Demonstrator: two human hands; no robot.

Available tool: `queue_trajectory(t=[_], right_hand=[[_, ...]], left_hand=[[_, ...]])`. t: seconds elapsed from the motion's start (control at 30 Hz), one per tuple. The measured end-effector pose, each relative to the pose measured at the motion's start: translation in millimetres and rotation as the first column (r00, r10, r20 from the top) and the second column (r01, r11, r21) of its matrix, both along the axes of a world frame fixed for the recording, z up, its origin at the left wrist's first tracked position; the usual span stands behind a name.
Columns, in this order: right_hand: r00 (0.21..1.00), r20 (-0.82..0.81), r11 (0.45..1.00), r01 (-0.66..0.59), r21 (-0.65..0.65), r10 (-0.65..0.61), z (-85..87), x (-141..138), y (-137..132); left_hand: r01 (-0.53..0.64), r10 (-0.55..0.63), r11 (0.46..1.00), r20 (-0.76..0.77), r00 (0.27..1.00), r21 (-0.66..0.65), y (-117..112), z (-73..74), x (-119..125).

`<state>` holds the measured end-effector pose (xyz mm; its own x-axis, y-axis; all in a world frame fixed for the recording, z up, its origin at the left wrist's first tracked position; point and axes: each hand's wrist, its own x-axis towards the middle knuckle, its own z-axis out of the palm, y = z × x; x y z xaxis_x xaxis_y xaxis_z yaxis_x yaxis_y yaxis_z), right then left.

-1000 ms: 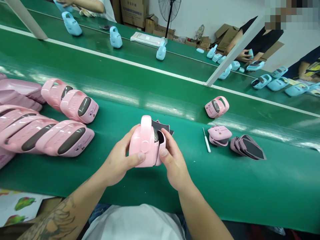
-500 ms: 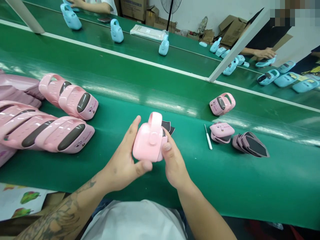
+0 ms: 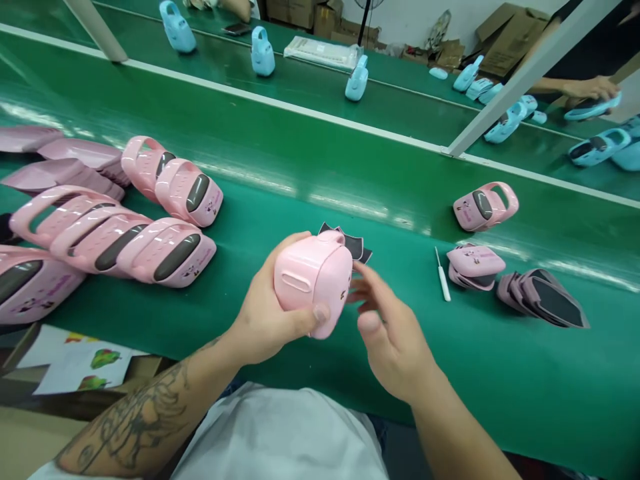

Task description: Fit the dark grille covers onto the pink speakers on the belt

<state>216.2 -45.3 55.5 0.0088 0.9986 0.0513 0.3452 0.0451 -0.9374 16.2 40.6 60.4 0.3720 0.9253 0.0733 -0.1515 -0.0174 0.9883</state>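
My left hand (image 3: pixel 267 317) grips a pink plastic casing (image 3: pixel 313 280) above the green belt (image 3: pixel 300 200), its flat underside turned toward me. My right hand (image 3: pixel 393 333) hovers just right of the casing, fingers loosely spread and holding nothing. Small dark panel pieces (image 3: pixel 353 243) lie on the belt right behind the casing. Its handle is hidden from this angle.
Rows of pink handled casings (image 3: pixel 165 250) lie at left. At right sit one pink casing (image 3: pixel 483 207), a stack of pink covers (image 3: pixel 473 265), dark panels (image 3: pixel 545 300) and a white pick tool (image 3: pixel 443 283). Blue casings (image 3: pixel 357 80) and other people's hands (image 3: pixel 593 87) occupy the far belt.
My left hand has rotated the pink casing so its underside faces me, and my right hand has let go and drawn back to the right. The camera view shifted left.
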Motion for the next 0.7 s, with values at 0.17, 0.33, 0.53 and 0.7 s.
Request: queue_trajectory(t=[0.17,0.33,0.53,0.7], right_hand=[[0.918,0.390,0.912,-0.213,0.350,0.065,-4.9,4,-2],[0.908,0.411,0.910,-0.236,0.342,0.080,-8.5,1,-2],[0.907,0.416,0.930,-0.205,0.305,0.064,-7.9,2,-11],[0.910,0.411,0.931,-0.202,0.305,0.063,-4.1,0,-14]], left_hand=[[0.251,-0.210,0.936,0.180,0.961,-0.246,-13,4.1,1],[0.266,-0.218,0.921,0.188,0.958,-0.285,-16,0.9,6],[0.200,-0.150,0.902,0.157,0.976,-0.384,-19,-5.8,5],[0.191,-0.166,0.911,0.099,0.981,-0.365,-22,-6.3,4]])
